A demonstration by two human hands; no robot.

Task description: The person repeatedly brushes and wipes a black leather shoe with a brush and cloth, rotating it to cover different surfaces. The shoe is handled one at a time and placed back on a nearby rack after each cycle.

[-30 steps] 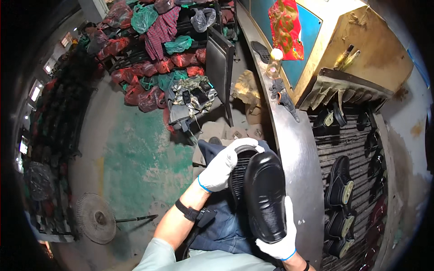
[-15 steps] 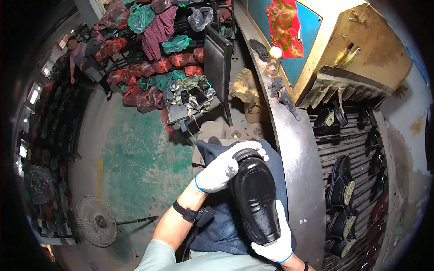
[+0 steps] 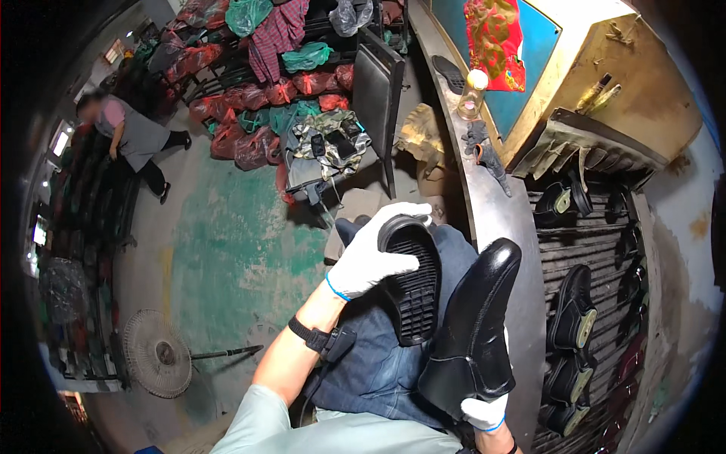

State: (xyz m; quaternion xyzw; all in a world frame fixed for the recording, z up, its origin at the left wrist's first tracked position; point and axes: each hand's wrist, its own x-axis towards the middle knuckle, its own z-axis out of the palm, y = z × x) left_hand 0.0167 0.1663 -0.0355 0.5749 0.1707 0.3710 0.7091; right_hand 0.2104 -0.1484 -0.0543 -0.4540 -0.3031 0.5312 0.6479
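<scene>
Head view: right hand [image 3: 484,412] in white glove, fingers clamped on heel end of black shoe [image 3: 473,337], toe pointing up and away, over lap. Left hand [image 3: 374,253] gloved, fingers wrapped over top edge of black sole [image 3: 412,284], ribbed side up, resting on jeans [image 3: 378,363], just beside shoe. Shoe likely light, upper glossy and somewhat slippery; best gripped at heel. Sole looks rubbery, flexible; grip at edges. Count: one shoe, one sole in hand. Further out, several dark shoes on slatted rack [image 3: 597,250] past metal worktop [image 3: 499,216]. Fan [image 3: 155,352] on floor, far left.
</scene>
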